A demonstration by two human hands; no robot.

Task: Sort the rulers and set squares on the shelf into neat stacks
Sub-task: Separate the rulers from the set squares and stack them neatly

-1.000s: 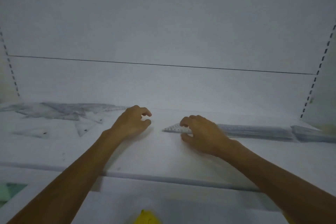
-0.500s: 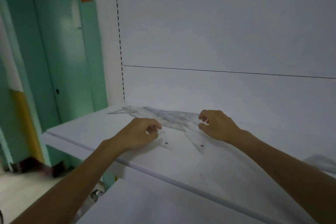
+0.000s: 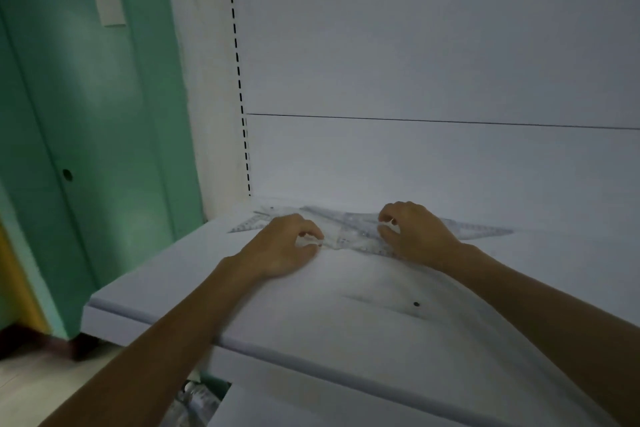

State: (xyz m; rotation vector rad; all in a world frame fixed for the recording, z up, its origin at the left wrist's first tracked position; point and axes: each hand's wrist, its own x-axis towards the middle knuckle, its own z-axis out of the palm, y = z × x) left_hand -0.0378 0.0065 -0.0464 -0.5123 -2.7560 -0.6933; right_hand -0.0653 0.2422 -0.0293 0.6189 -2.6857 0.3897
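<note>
— both hands have slid up to the set squares [image 3: 360, 236], back left of the shelf [image 3: 329, 329].
— fingers?
— left hand [image 3: 284, 248] pinches one clear edge; right hand [image 3: 419, 234] is curled over them, grip unclear.

Head-worn view, forward and down, seemingly close over shelf [image 3: 346, 322]

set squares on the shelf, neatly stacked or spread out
Spread out: the set squares lie overlapping at mixed angles, corners fanning out to left and right.
</note>
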